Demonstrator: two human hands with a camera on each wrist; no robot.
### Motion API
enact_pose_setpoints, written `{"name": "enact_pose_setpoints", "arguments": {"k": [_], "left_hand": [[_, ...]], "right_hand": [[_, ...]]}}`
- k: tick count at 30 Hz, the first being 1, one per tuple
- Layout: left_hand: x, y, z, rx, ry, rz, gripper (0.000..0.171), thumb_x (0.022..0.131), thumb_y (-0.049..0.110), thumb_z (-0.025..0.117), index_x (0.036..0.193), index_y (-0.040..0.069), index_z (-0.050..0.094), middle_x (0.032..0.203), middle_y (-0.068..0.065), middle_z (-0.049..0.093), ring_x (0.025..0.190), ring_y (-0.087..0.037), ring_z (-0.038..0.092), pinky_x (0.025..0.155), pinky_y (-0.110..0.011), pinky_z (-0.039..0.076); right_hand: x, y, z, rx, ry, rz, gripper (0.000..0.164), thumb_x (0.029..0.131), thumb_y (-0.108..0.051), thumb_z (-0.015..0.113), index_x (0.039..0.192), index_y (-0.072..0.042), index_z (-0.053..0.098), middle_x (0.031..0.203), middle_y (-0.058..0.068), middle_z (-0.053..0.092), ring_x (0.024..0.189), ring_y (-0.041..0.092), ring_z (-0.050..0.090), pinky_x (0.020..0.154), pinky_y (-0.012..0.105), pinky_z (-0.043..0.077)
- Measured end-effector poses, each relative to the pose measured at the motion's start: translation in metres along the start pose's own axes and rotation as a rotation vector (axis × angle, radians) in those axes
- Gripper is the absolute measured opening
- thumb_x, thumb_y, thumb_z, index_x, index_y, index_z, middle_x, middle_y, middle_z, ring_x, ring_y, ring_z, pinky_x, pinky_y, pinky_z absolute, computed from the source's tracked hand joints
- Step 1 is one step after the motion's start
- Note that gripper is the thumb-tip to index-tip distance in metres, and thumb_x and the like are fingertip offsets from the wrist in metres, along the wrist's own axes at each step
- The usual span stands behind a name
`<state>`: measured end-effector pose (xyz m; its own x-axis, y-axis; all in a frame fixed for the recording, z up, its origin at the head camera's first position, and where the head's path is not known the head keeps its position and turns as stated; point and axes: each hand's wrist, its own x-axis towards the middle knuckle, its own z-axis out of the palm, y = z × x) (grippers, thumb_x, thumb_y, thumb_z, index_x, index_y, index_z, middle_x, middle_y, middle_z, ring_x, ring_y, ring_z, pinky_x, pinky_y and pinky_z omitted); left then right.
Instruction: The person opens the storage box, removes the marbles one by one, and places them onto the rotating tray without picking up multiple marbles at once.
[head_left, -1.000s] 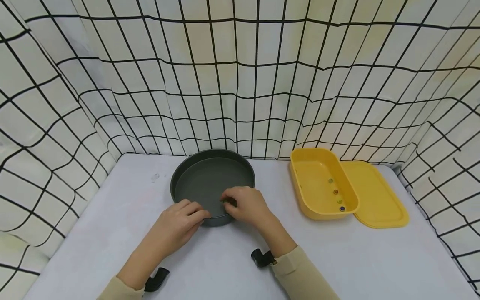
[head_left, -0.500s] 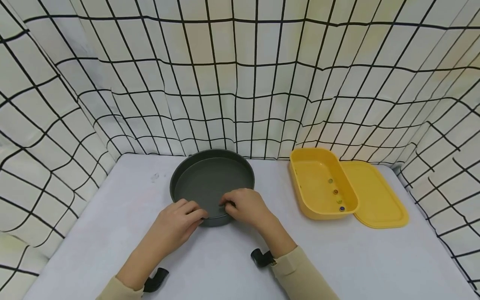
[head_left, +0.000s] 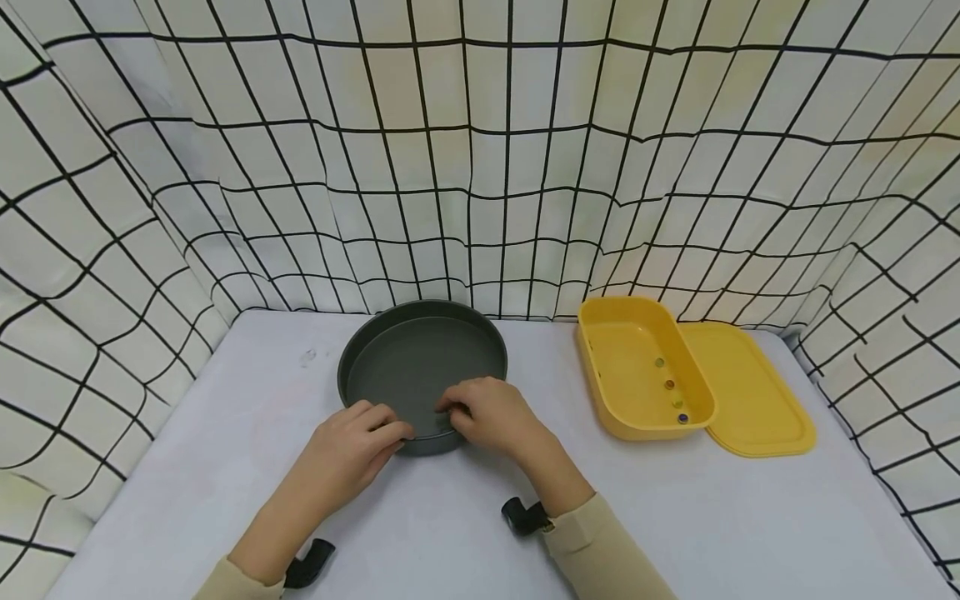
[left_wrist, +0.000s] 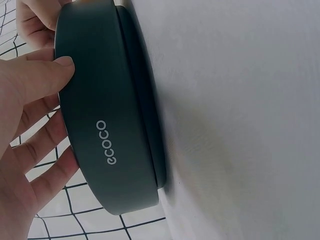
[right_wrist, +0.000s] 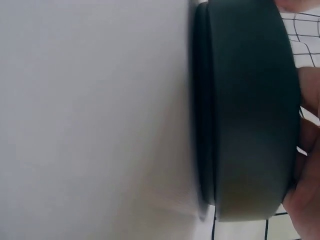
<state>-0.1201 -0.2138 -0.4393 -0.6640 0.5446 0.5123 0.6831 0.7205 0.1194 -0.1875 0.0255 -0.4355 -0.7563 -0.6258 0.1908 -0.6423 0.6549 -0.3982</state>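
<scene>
A round dark green tray (head_left: 420,358) with a raised wall stands on the white table. My left hand (head_left: 356,450) pinches its near rim. The left wrist view shows the thumb on the outer wall (left_wrist: 95,100), which carries the word "ecoco", with the other fingers behind the rim. My right hand (head_left: 491,412) is at the tray's near right edge, its bent fingers reaching inside over the rim. The fingertips are mostly hidden, and whether they hold anything small cannot be made out.
A yellow plastic box (head_left: 596,367) stands to the right, with several small coloured marbles (head_left: 670,384) in it. Its flat yellow lid (head_left: 765,400) lies against its right side. White netting-patterned cloth walls (head_left: 480,167) close off the back and sides.
My right hand has lowered slightly and its fingers have shifted a little inside the tray. My left hand keeps its place on the rim. Box, lid and marbles stay put.
</scene>
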Motion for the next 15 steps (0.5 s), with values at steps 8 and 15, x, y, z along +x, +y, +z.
{"name": "enact_pose_setpoints", "arguments": {"k": [8, 15], "left_hand": [[-0.001, 0.000, 0.000, -0.003, 0.008, 0.003, 0.026, 0.080, 0.009, 0.082, 0.098, 0.024, 0.073, 0.092, 0.012, 0.062, 0.082, -0.010, 0.053, 0.067, -0.028, 0.051], [0.000, 0.000, 0.000, 0.001, 0.017, 0.002, 0.027, 0.079, 0.008, 0.083, 0.097, 0.025, 0.073, 0.092, 0.011, 0.063, 0.081, -0.010, 0.054, 0.066, -0.028, 0.051]], "right_hand": [[-0.011, 0.017, -0.039, 0.164, 0.129, -0.025, 0.020, 0.092, -0.010, 0.066, 0.108, -0.018, 0.075, 0.103, -0.007, 0.073, 0.088, 0.005, 0.063, 0.079, 0.028, 0.055], [-0.027, 0.043, -0.073, 0.171, 0.258, 0.112, 0.019, 0.094, -0.011, 0.066, 0.110, -0.017, 0.074, 0.107, -0.007, 0.073, 0.096, 0.010, 0.065, 0.085, 0.035, 0.057]]}}
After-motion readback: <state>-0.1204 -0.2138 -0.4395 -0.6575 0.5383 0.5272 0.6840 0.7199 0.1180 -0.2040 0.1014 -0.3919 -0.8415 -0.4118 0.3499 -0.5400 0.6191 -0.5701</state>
